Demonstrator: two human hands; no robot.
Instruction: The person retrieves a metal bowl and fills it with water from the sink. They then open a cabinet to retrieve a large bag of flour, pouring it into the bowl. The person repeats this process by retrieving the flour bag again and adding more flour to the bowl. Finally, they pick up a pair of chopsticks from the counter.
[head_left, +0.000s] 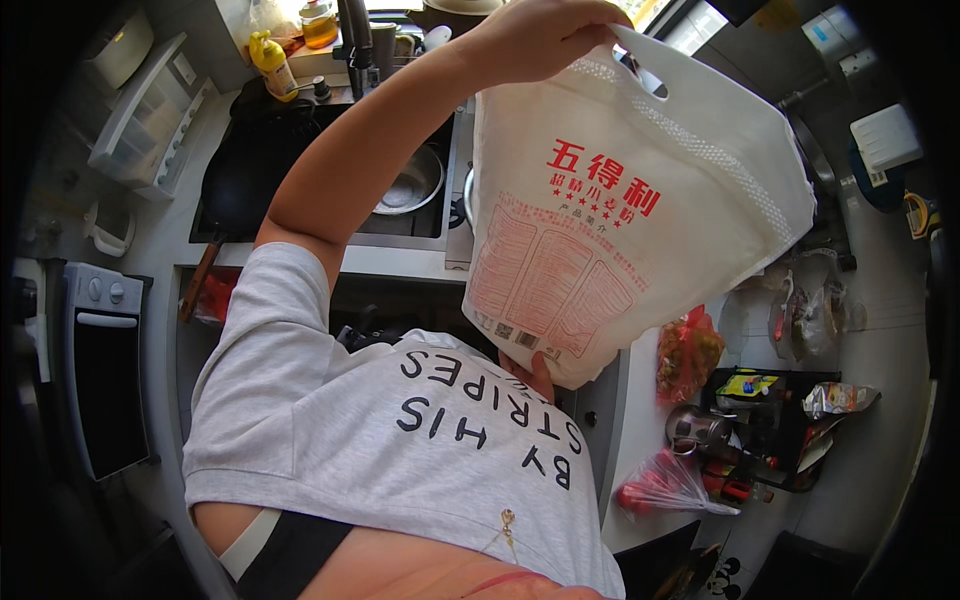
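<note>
A large white flour sack (555, 225) with red printing and a cut-out handle fills the space in front of my chest. My left hand (551, 37) reaches across and grips the sack's top edge beside the handle hole. Low down, my right hand (534, 375) supports the bottom corner of the sack close to my shirt; only some of its fingers show, and the rest is hidden. The sack leans with its top towards the right, and its contents are out of sight.
Behind my left arm are a black wok (259, 169) and a sink with a metal basin (412, 184). A yellow bottle (271, 64) stands near the faucet (358, 45). On the right counter lie bagged food (686, 356), a red plastic bag (649, 484) and a black rack (784, 435). A small oven (109, 367) stands left.
</note>
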